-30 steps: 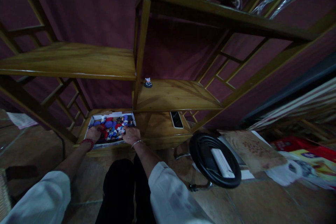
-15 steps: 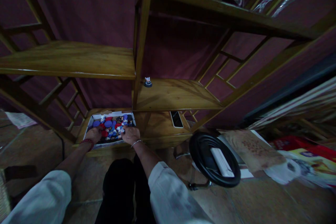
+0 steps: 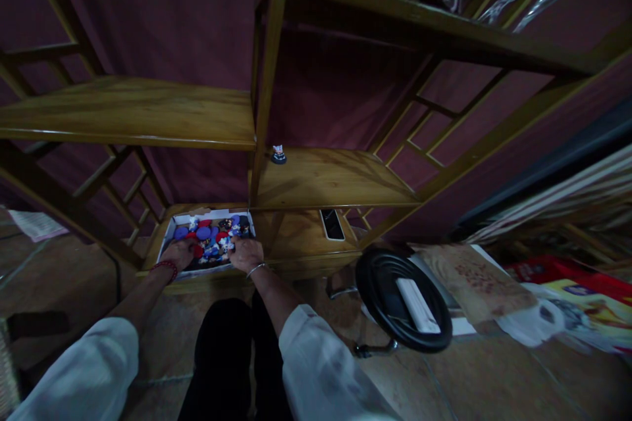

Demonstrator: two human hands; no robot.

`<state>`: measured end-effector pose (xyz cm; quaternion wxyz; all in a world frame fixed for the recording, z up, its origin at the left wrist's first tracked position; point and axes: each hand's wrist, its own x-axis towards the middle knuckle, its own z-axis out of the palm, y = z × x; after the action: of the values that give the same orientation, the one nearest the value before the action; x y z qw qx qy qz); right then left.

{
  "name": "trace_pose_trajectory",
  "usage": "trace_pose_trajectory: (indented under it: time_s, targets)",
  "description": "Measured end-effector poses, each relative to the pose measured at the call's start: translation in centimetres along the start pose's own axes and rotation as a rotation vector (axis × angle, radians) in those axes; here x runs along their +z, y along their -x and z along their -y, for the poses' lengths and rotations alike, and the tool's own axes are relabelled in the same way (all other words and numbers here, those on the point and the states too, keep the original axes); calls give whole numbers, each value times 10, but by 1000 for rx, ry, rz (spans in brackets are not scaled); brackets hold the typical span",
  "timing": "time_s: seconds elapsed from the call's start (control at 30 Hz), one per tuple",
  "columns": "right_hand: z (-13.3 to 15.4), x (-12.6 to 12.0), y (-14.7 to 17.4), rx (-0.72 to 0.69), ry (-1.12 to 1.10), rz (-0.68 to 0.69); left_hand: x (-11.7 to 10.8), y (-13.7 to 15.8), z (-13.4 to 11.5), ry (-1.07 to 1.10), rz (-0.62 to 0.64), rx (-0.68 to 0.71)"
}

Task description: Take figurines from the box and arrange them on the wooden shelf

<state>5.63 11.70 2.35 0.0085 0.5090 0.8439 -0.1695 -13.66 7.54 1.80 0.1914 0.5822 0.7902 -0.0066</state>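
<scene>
A shallow white-edged box (image 3: 170, 231) of small figurines with blue, red and dark round bases sits on the low left shelf. My left hand (image 3: 180, 253), a red bead bracelet at its wrist, reaches into the near left corner. Its fingers are closed at a red round-based figurine (image 3: 197, 251). At the box's right side is my right hand (image 3: 247, 254), wearing a silver bangle. Its fingers curl inward beside a white-and-blue figurine (image 3: 225, 243), and the fingertips are partly hidden. One figurine (image 3: 278, 154) on a dark base stands alone on the middle shelf.
A phone (image 3: 332, 225) lies on the low shelf, right of the box. The wooden upright (image 3: 266, 92) divides the shelving. A black round stool (image 3: 368, 296) holding a white packet (image 3: 417, 306) stands at the right, near a cardboard piece (image 3: 474, 279) and plastic bags (image 3: 530, 316).
My left hand has shifted slightly to the right inside the box, toward the red round-based figurine. My right hand stays in nearly the same place.
</scene>
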Motion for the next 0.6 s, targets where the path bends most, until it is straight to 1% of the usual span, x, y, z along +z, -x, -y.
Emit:
trace_pose_trajectory:
  time_s: [0.13,0.23,0.43,0.6]
  targets:
    - [0,0,1,-7,-10,-25,-3,2,-2,59,8,-7]
    - [1,-2,1,0,-3,-14,-2,2,-1,144,15,-16]
    - [2,-5,2,8,11,11,8,-3,7,250,-30,-24]
    - [1,-2,0,4,5,-10,15,-10,14,372,-57,-59]
